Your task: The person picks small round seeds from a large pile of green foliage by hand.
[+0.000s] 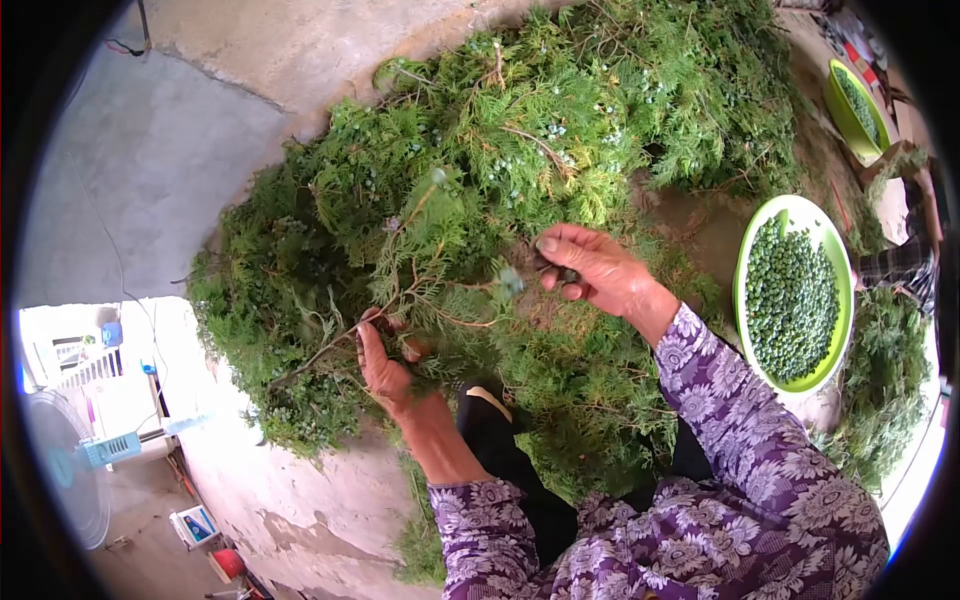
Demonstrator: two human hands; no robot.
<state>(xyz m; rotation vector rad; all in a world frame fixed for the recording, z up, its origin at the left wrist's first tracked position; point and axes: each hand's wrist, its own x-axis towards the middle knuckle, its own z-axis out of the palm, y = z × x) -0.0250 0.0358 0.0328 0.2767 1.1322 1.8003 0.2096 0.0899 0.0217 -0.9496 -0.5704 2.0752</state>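
Two hands work one green heap: left hand grasping a sprig, right hand pinching berries, half hidden; two bowls at three o'clock.

Cypress sprig in hand above the heap

The leafy green sprig, feathery and flat-fronded on a thin brown stem, lies slantwise over the big pile of branches. The left hand grips its stem at the near end; the right hand pinches at its tip, where small blue-green berries sit.
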